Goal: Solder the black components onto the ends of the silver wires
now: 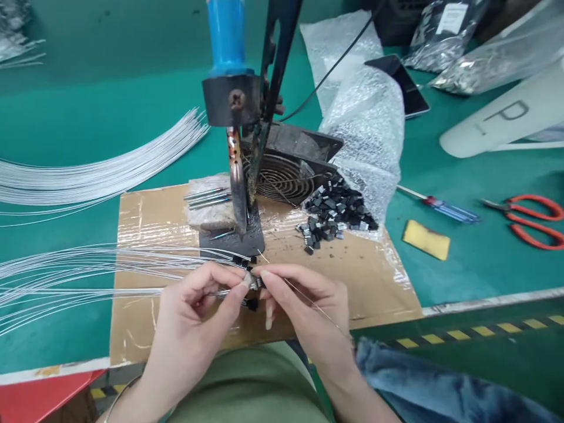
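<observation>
Left hand (198, 311) and right hand (311, 302) nearly meet, fingertips of both pinched on one small connector (254, 282) above the cardboard (374, 282). Fingers cover the joint; seating can't be told. A light, square pinch would keep it from twisting. Thin strand (263, 257) lies across the right hand; best kept from snagging. White wires (141, 292) run in from the left; slack shouldn't tug. Soldering iron tip (240, 220) stands just beyond, so knuckles should stay clear. Connector pile (328, 205), then fan (282, 181), farther back.
</observation>
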Demonstrator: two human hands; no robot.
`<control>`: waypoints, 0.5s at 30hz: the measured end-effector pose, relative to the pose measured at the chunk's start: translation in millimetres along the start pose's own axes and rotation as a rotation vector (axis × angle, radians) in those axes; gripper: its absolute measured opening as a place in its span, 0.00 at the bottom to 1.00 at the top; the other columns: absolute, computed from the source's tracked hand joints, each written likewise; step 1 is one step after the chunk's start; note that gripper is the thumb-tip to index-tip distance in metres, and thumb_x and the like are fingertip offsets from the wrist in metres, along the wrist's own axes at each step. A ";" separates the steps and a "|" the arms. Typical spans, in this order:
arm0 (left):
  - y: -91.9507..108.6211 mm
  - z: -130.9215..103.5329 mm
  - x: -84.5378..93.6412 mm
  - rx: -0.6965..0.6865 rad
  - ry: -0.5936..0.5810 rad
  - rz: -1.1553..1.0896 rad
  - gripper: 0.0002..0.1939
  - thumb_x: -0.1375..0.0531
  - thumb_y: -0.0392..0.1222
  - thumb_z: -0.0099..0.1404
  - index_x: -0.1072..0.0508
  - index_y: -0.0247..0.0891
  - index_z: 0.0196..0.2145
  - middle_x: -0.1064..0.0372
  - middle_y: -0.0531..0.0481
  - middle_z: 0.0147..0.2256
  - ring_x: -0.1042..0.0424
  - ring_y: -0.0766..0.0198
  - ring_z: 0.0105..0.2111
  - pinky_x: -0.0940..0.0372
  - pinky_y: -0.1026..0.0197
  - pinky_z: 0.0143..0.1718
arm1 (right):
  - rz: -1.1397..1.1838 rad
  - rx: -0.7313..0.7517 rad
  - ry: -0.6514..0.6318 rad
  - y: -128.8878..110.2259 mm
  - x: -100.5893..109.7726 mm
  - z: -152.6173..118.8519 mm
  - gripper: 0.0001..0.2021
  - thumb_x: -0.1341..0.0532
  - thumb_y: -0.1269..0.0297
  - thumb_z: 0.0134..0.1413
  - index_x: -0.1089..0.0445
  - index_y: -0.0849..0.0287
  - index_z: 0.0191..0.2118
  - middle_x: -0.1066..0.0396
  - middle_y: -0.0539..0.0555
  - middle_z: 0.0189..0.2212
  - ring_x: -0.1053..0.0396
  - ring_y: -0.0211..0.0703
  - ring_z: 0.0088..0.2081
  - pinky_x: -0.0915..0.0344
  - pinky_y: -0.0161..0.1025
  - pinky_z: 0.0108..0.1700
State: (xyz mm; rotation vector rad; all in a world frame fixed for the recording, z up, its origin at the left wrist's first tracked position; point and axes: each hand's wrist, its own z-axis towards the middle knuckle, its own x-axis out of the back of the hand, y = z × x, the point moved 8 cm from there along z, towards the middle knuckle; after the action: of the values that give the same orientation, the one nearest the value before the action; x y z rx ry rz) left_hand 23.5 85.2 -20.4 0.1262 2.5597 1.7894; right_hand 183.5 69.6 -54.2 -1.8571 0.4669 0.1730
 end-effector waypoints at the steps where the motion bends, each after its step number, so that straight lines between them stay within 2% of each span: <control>1: 1.0 -0.1 -0.2 -0.007 0.004 -0.005 0.07 0.32 0.33 0.67 0.19 0.41 0.31 0.18 0.53 0.35 0.19 0.69 0.35 0.28 0.73 0.39 | 0.012 -0.010 -0.008 1.0 -1.1 0.0 0.03 0.27 0.64 0.59 0.13 0.54 0.37 0.22 0.49 0.22 0.29 0.32 0.18 0.27 0.27 0.20; 8: 4.7 -0.5 -2.5 -0.043 0.018 0.037 0.07 0.32 0.33 0.66 0.19 0.40 0.30 0.17 0.49 0.35 0.19 0.65 0.33 0.25 0.69 0.38 | 0.024 -0.011 -0.004 5.4 -1.3 -0.4 0.05 0.27 0.61 0.58 0.14 0.55 0.37 0.24 0.48 0.20 0.31 0.32 0.15 0.28 0.27 0.18; 15: 5.0 0.0 -2.6 -0.061 0.024 0.042 0.07 0.32 0.31 0.66 0.19 0.40 0.31 0.17 0.49 0.36 0.19 0.65 0.34 0.25 0.69 0.39 | 0.020 0.002 -0.002 5.8 -1.0 -0.3 0.07 0.26 0.59 0.58 0.14 0.56 0.36 0.24 0.48 0.20 0.31 0.32 0.15 0.28 0.28 0.17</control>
State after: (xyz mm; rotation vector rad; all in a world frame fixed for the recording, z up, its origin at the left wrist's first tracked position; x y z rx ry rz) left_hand 26.4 86.7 -15.8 0.1600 2.5346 1.8925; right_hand 180.3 68.0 -58.9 -1.8505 0.4837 0.1876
